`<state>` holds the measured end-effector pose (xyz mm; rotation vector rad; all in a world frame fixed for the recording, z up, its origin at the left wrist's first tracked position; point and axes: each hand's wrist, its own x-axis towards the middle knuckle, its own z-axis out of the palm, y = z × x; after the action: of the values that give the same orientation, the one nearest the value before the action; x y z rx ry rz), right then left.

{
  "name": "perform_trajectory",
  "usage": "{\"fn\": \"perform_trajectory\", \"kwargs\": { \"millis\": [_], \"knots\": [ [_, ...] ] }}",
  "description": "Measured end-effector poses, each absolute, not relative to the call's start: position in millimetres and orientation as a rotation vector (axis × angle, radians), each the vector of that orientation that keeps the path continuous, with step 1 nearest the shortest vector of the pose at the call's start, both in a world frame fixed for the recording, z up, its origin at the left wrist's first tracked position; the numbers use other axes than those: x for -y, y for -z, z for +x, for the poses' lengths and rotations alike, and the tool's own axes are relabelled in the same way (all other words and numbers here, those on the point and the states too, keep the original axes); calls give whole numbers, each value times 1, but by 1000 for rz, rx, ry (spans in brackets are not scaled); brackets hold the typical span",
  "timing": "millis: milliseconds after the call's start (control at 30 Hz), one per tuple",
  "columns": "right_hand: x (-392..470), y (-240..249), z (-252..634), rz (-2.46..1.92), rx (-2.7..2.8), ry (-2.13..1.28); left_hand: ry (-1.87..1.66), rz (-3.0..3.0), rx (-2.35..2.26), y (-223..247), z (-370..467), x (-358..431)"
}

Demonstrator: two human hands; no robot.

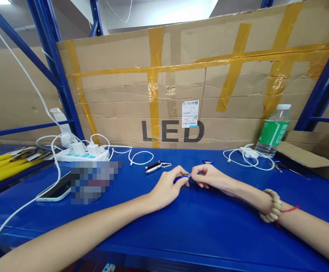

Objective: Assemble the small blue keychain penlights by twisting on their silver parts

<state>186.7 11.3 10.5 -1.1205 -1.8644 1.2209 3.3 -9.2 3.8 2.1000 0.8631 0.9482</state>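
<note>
My left hand (167, 189) is closed around a small blue tube (178, 178), which my fingers partly cover. It looks like a mini keychain flashlight, though its kind is not certain. At its right end, a bit of metal shows between the two hands. My right hand (207, 176) pinches that end with thumb and forefinger, and what lies inside the pinch is hidden. Just behind my left hand lie a black and a silver slim tube (153, 169) with a silver carabiner clip (166, 165). A blue carabiner clip (208, 161) rests behind my right hand.
A white power strip (82, 155) with plugs and cables sits back left, near a phone (56, 189) and a blurred-out item. Back right are a coiled white cable (249, 153), a water bottle (274, 132) and an open cardboard box (312, 155). Large cardboard (119, 102) stands behind.
</note>
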Motion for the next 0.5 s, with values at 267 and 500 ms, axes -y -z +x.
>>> {"fn": "perform_trajectory", "kwargs": {
  "millis": [267, 500],
  "knots": [
    [-12, -11, 187, -1128, 1826, -1276, -991, 2195, -925, -6, 2, 11],
    [-13, -8, 187, -1129, 1815, -1288, -1009, 2156, -889, -6, 3, 8]
  ]
}}
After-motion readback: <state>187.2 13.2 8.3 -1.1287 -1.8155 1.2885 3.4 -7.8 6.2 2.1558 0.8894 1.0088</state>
